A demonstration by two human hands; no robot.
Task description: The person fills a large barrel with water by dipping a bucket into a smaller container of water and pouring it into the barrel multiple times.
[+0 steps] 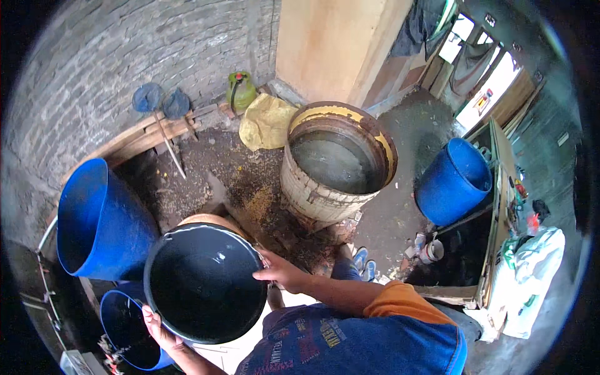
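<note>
A wide black basin [206, 284] is held between my two hands, its mouth facing up. My right hand [280, 270] grips its right rim, thumb over the edge. My left hand [161, 330] is closed on the lower left rim, fingers partly hidden by the basin. The dark inside shows bright glints; I cannot tell whether it holds liquid. Behind the basin's far rim shows a tan curved edge [215, 220] of something mostly hidden. A large blue barrel [128, 231] stands open to the left, and a smaller blue tub [119, 312] sits below it, next to my left hand.
A big, worn round vat [312, 187] with greyish liquid stands ahead. Beyond it are a yellow sack [265, 122] and green jerrycan [244, 94]. Two blue nets [147, 98] lean by the brick wall. Another blue barrel [447, 187], a wooden-edged pit [447, 292] and white sacks [534, 275] are right.
</note>
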